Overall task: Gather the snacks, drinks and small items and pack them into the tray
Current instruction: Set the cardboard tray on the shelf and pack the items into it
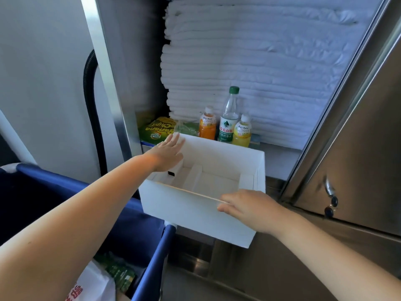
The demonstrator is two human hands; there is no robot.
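Observation:
A white box-like tray [195, 211] with inner dividers sits on the steel shelf edge in front of me. My right hand [249, 208] grips its near rim, fingers curled over the edge. My left hand [167, 152] reaches over the tray's far left corner with fingers straight, holding nothing. Behind the tray stand an orange drink bottle [207, 123], a tall water bottle [229, 118] with a green cap and a yellow drink bottle [242, 132]. A yellow bag of banana chips [155, 130] lies at the back left, beside a clear green packet [187, 128].
A tall stack of folded white towels [260, 61] fills the cabinet behind the bottles. An open steel door [358, 159] with a keyed handle stands at right. A blue fabric cart [130, 224] at lower left holds bags. A black hose [92, 105] hangs at left.

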